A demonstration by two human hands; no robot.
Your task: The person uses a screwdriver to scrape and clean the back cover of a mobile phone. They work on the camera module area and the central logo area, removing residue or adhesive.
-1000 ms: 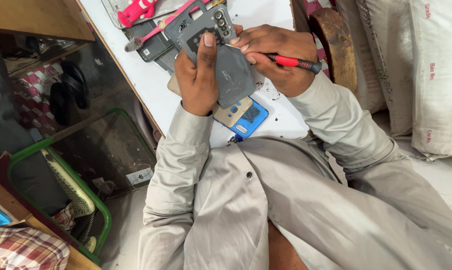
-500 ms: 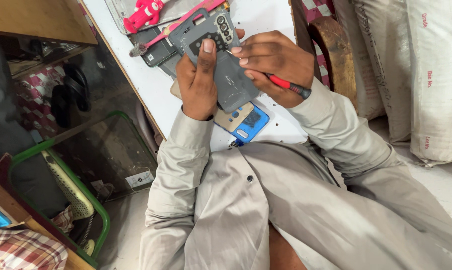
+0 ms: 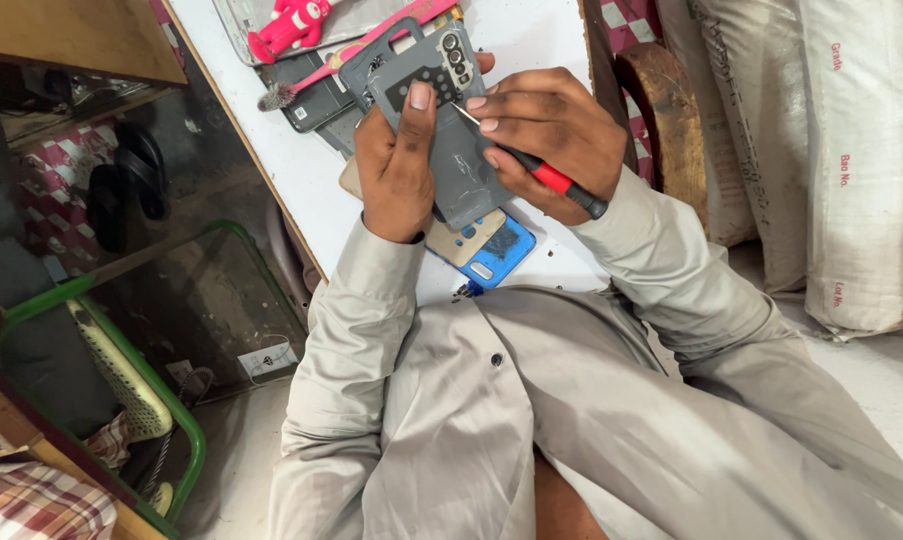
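Observation:
My left hand [image 3: 400, 170] grips a grey phone back cover [image 3: 450, 120] from its left side, thumb pressed on its face near the camera cutout. My right hand [image 3: 552, 140] holds a red-and-black screwdriver [image 3: 557, 183] like a pen, its metal tip touching the cover's right edge near the top. Both hands hover just over the white tabletop [image 3: 532, 40]. Under the cover lie a blue phone back [image 3: 500, 255] and a tan panel [image 3: 464, 242].
A pink toy figure [image 3: 292, 25], a pink-handled brush [image 3: 317, 78] and dark phone parts [image 3: 317, 100] lie at the table's far end. White sacks [image 3: 832, 150] stand to the right, a round wooden stool [image 3: 672, 110] beside them. A green-rimmed crate [image 3: 122, 400] sits on the floor at the left.
Both hands and the cover have drifted slightly down and to the right in view. The right hand has turned, and the screwdriver tip now rests at the cover's upper right edge.

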